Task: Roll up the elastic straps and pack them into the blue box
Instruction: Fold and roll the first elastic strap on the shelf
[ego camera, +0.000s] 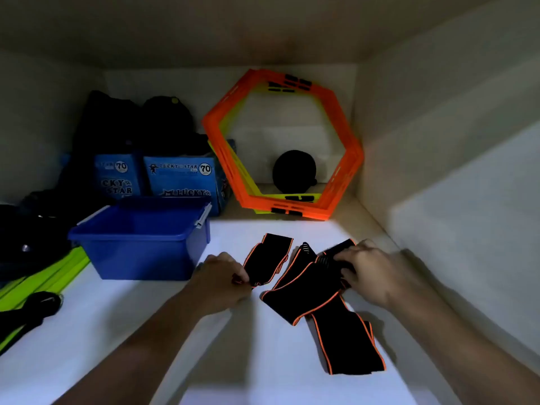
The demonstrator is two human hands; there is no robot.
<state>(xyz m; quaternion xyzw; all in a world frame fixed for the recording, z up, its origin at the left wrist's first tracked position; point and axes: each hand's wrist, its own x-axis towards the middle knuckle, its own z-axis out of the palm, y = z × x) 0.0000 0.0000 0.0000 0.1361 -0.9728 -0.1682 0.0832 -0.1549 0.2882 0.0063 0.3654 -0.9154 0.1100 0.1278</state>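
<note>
While no strap is seen rolled yet, the task is judged to be at its very start. Black elastic straps (309,290) with orange edging are spread flat on the white shelf (146,331), at about three o'clock from the blue box (140,233), which stands just beside them and in whose visible interior nothing is seen. The shorter strap (268,258) is pinched at its near end by the left hand (219,276), finger and thumb closed on the edge. The longer strap (304,283), crossed over another length that runs off toward five o'clock, is grasped at its far end by the right hand (371,273), fingers curled over the bunched fabric. Whether that crossed length is a separate strap cannot be told. Every strap is judged yet to be rolled and packed. At twelve o'clock, orange hexagonal agility rings (350,159) are stood on edge at the back; blue Lucky Star cartons (181,176) are seen behind the box at eleven o'clock.
</note>
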